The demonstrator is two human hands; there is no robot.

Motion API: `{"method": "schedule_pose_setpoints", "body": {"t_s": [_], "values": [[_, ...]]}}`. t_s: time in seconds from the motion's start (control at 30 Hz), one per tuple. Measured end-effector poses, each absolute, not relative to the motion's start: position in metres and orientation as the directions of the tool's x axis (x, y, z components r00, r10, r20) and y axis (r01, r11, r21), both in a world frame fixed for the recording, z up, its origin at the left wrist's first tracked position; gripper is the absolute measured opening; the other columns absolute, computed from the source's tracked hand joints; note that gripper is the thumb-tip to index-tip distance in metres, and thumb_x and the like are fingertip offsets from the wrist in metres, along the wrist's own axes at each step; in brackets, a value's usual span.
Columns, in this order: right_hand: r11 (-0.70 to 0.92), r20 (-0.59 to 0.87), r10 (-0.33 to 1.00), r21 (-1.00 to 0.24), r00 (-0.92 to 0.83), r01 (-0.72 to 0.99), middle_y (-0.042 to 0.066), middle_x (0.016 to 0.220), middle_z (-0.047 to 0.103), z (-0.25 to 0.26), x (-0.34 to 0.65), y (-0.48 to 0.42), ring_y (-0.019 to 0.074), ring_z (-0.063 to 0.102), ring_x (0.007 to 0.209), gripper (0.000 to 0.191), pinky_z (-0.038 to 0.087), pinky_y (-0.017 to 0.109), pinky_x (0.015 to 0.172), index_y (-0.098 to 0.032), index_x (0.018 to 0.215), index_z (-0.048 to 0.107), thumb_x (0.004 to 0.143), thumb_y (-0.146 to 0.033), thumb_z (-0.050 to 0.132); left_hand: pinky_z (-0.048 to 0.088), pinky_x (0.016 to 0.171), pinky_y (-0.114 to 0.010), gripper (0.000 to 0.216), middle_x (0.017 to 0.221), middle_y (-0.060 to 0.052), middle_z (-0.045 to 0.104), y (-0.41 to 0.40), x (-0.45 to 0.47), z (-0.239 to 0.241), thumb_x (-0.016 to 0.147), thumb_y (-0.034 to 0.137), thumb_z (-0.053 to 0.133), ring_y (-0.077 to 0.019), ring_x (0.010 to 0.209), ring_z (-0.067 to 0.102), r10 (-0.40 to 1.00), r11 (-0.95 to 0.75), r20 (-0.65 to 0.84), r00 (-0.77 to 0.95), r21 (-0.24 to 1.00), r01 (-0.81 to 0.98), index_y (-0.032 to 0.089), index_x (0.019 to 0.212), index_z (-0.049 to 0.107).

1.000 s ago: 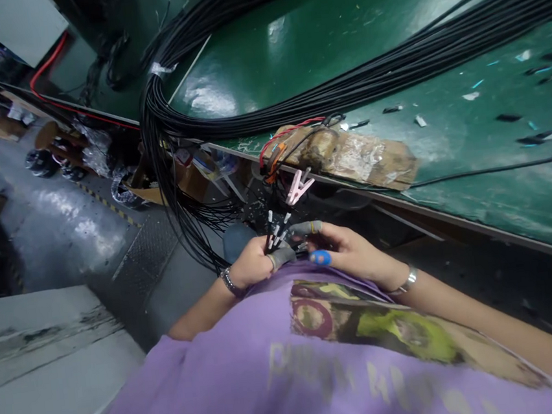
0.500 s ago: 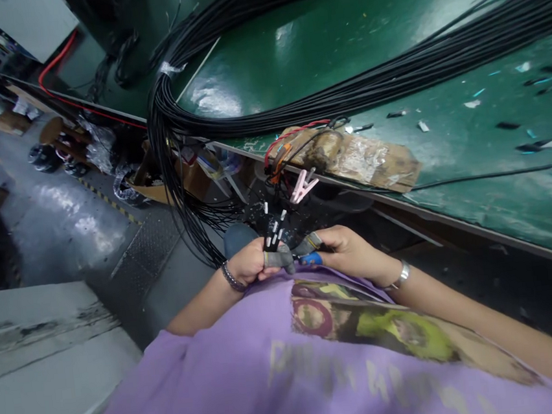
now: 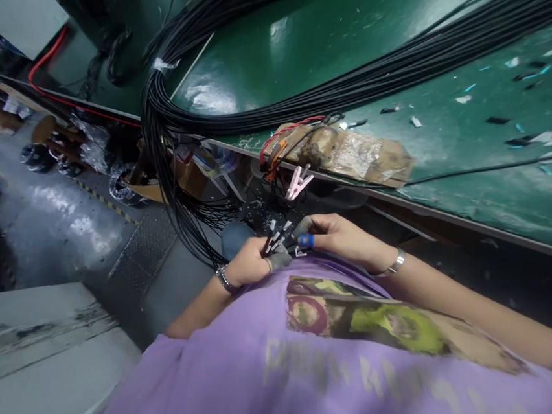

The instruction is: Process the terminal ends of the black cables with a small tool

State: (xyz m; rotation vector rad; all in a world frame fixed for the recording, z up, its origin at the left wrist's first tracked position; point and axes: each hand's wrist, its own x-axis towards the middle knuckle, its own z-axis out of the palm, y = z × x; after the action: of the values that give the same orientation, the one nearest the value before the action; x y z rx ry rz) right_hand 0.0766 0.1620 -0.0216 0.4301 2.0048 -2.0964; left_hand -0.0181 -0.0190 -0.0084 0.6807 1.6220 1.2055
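My left hand (image 3: 252, 261), with grey coverings on the fingertips, is closed around several black cables whose stripped white ends (image 3: 276, 238) fan out above the thumb. Just to its right, my right hand (image 3: 340, 236) pinches with its fingertips, one wrapped in blue tape and one covered in grey. What sits between those fingers is too small and dark to make out. A small white bit (image 3: 300, 252) shows between the two hands, close to the purple shirt. Beyond them, a pale pink clip (image 3: 298, 183) hangs at the bench edge.
A thick bundle of black cable (image 3: 258, 119) curves over the green bench (image 3: 339, 51) and droops off its left end. On the bench edge lies a taped cardboard piece (image 3: 363, 156) with red and orange wires. Scraps litter the right side. An open carton (image 3: 147, 192) stands below.
My right hand has risen slightly and drawn away from my left fingertips. The cable ends in my left hand now tilt more to the right. The whole view has shifted a little.
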Motion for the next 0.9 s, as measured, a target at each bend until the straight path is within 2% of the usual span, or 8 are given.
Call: {"method": "schedule_pose_setpoints", "body": {"t_s": [0.03, 0.1, 0.33, 0.43, 0.53, 0.67, 0.77, 0.9], "values": [[-0.041, -0.336, 0.104, -0.942, -0.936, 0.334, 0.000, 0.067, 0.061, -0.020, 0.079, 0.164, 0.0129, 0.052, 0.062, 0.035, 0.046, 0.028, 0.062, -0.016, 0.071, 0.062, 0.063, -0.048, 0.073, 0.032, 0.052, -0.020, 0.043, 0.058, 0.005, 0.041, -0.019, -0.018, -0.009, 0.060, 0.046, 0.075, -0.0058, 0.056, 0.035, 0.845, 0.359, -0.365, -0.392, 0.929, -0.093, 0.013, 0.058, 0.048], [-0.031, -0.313, 0.118, -0.950, -0.942, 0.311, 0.001, 0.069, 0.062, -0.014, 0.084, 0.167, 0.0144, 0.055, 0.064, 0.033, 0.048, 0.029, 0.064, -0.017, 0.073, 0.062, 0.065, -0.048, 0.072, 0.033, 0.052, -0.020, 0.042, 0.058, 0.004, 0.041, -0.019, -0.017, -0.012, 0.062, 0.046, 0.074, -0.0063, 0.056, 0.035, 0.838, 0.373, -0.369, -0.402, 0.925, -0.073, 0.013, 0.059, 0.049], [0.158, -0.267, -0.013, -0.952, -0.964, 0.261, 0.000, 0.071, 0.064, 0.009, 0.084, 0.158, 0.0165, 0.057, 0.067, 0.024, 0.050, 0.030, 0.067, -0.018, 0.073, 0.063, 0.065, -0.040, 0.070, 0.039, 0.059, -0.022, 0.040, 0.059, 0.004, 0.042, -0.016, -0.015, -0.017, 0.065, 0.048, 0.071, -0.0084, 0.060, 0.039, 0.853, 0.381, -0.369, -0.370, 0.924, -0.043, 0.013, 0.061, 0.051], [0.152, -0.287, -0.043, -0.949, -0.957, 0.277, 0.000, 0.072, 0.065, 0.004, 0.079, 0.152, 0.0175, 0.058, 0.073, 0.015, 0.050, 0.030, 0.071, -0.018, 0.075, 0.064, 0.067, -0.031, 0.063, 0.036, 0.056, -0.021, 0.040, 0.059, 0.004, 0.041, -0.017, -0.015, -0.017, 0.064, 0.048, 0.070, -0.0083, 0.059, 0.037, 0.855, 0.397, -0.376, -0.359, 0.918, -0.015, 0.013, 0.061, 0.050], [0.145, -0.326, 0.038, -0.934, -0.945, 0.328, 0.000, 0.072, 0.065, -0.010, 0.075, 0.152, 0.0182, 0.058, 0.074, 0.014, 0.049, 0.031, 0.073, -0.018, 0.074, 0.062, 0.063, -0.027, 0.063, 0.033, 0.053, -0.020, 0.038, 0.059, 0.004, 0.040, -0.019, -0.015, -0.016, 0.066, 0.045, 0.069, -0.0078, 0.058, 0.035, 0.850, 0.430, -0.397, -0.346, 0.903, 0.020, 0.013, 0.061, 0.049], [0.085, -0.319, 0.202, -0.936, -0.926, 0.341, 0.000, 0.068, 0.062, -0.021, 0.077, 0.162, 0.0158, 0.055, 0.066, 0.023, 0.048, 0.031, 0.066, -0.019, 0.071, 0.059, 0.061, -0.037, 0.069, 0.035, 0.056, -0.021, 0.034, 0.060, 0.003, 0.042, -0.020, -0.014, -0.014, 0.069, 0.041, 0.067, -0.0077, 0.058, 0.036, 0.848, 0.441, -0.405, -0.342, 0.897, 0.030, 0.013, 0.062, 0.051], [0.058, -0.342, 0.173, -0.933, -0.924, 0.356, 0.000, 0.064, 0.061, -0.017, 0.082, 0.170, 0.0147, 0.053, 0.061, 0.031, 0.047, 0.030, 0.062, -0.019, 0.068, 0.059, 0.060, -0.047, 0.071, 0.037, 0.057, -0.021, 0.031, 0.062, 0.003, 0.044, -0.019, -0.015, -0.016, 0.069, 0.040, 0.067, -0.0081, 0.060, 0.037, 0.841, 0.446, -0.413, -0.350, 0.895, 0.014, 0.012, 0.064, 0.054], [0.056, -0.357, 0.080, -0.931, -0.931, 0.362, 0.001, 0.070, 0.064, -0.006, 0.086, 0.169, 0.0161, 0.056, 0.066, 0.036, 0.048, 0.031, 0.064, -0.019, 0.071, 0.060, 0.060, -0.051, 0.072, 0.034, 0.054, -0.020, 0.033, 0.060, 0.003, 0.042, -0.017, -0.016, -0.021, 0.068, 0.041, 0.067, -0.0077, 0.058, 0.035, 0.847, 0.442, -0.410, -0.339, 0.897, 0.019, 0.013, 0.062, 0.052]]}}
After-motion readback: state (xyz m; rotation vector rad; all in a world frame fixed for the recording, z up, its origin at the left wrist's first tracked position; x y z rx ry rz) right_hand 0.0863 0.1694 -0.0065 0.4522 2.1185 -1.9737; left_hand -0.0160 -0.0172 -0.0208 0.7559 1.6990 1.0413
